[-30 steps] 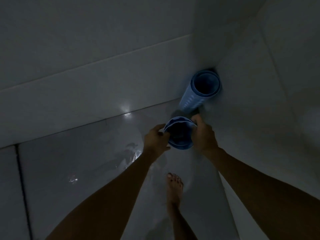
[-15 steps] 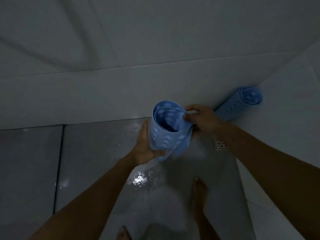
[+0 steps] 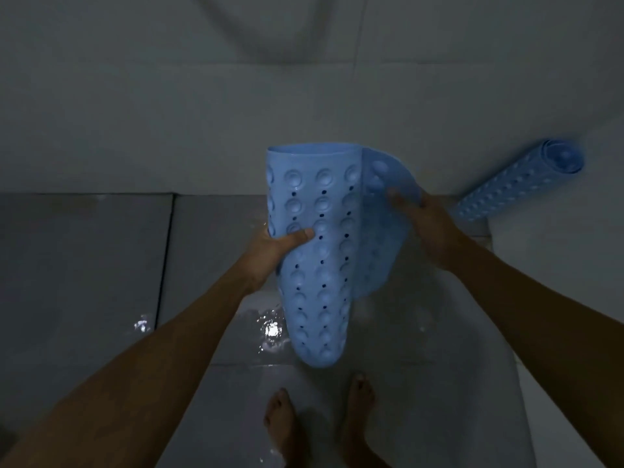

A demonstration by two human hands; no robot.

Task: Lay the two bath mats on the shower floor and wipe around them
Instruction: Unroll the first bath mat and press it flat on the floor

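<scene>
A light blue bath mat (image 3: 320, 265) with suction cups and small holes hangs partly unrolled above the wet shower floor (image 3: 209, 285). My left hand (image 3: 280, 244) grips its left side, thumb across the cups. My right hand (image 3: 429, 228) holds the loose flap on the right, fingers behind the mat's edge. A second blue mat (image 3: 516, 184), still rolled into a tube, leans in the corner at the right against the wall.
Grey tiled walls (image 3: 169, 113) close in at the back and right. My two bare feet (image 3: 320, 423) stand on the wet floor below the mat. Water glints on the tiles (image 3: 270, 329). The light is dim.
The mat in my hands has gone from a tight roll to partly unrolled, its lower end hanging down. The view has swung left, so the rolled mat now sits at the far right.
</scene>
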